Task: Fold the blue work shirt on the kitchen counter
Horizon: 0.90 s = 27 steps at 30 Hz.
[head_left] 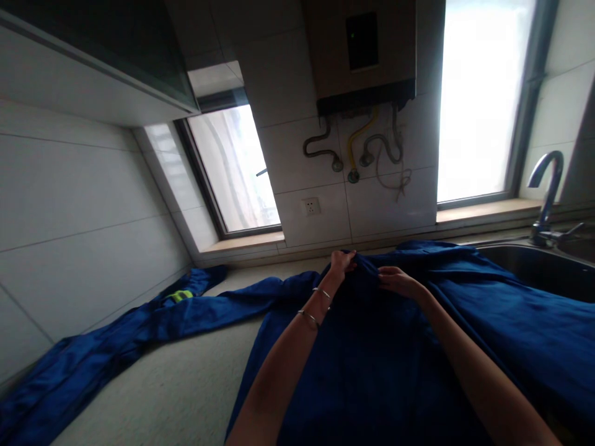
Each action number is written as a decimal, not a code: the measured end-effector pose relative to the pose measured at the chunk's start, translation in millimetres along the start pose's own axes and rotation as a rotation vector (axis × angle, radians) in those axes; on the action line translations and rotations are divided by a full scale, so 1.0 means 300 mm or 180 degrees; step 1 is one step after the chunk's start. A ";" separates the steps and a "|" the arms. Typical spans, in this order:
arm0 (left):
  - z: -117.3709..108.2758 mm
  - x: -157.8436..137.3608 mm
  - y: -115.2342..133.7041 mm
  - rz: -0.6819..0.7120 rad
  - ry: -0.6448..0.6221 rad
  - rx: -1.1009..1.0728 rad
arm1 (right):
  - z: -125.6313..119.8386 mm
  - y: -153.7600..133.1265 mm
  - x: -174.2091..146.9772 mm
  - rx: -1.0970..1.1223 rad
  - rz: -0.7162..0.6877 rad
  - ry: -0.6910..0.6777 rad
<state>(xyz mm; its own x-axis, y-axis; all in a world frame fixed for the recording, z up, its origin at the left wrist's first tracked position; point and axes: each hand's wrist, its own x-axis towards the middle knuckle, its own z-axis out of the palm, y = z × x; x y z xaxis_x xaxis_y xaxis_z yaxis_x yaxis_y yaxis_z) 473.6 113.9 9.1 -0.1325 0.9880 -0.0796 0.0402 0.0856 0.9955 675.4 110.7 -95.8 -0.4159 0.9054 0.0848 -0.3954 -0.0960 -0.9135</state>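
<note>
A dark blue garment (362, 359), which looks like a work jacket, lies spread over the countertop. Its upper edge is pinched by my left hand (343, 262), with fingers closed on the cloth and two bracelets on that wrist. Just to the right, my right hand (395, 280) has its fingers closed on the same cloth, near the garment's top. One long blue sleeve or leg (153, 319) stretches left along the counter, with a yellow-green strip (180, 295) at its far part. More blue fabric spreads right toward the sink.
A pale countertop (186, 384) runs along the tiled wall. At the right are a sink (525, 263) and a curved metal faucet (548, 192). A water heater (365, 56) with pipes hangs above a wall socket (311, 206). Windows stand left and right; a cabinet (93, 74) overhangs the upper left.
</note>
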 end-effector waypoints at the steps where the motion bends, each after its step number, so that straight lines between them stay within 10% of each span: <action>1: 0.000 0.000 0.004 0.0025 0.0030 0.0020 | 0.000 -0.003 0.000 -0.0016 -0.0017 0.0058; 27: 0.041 0.008 0.006 0.0605 0.0031 0.0295 | 0.044 -0.029 -0.014 -0.0182 -0.0377 0.0046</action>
<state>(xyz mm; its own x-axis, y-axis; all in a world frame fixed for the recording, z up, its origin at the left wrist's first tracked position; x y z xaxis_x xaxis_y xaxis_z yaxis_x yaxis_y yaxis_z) 485.5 118.0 10.0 -0.1234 0.9862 0.1103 0.1564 -0.0904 0.9835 669.8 102.3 -82.9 -0.3571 0.9150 0.1880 -0.3936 0.0352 -0.9186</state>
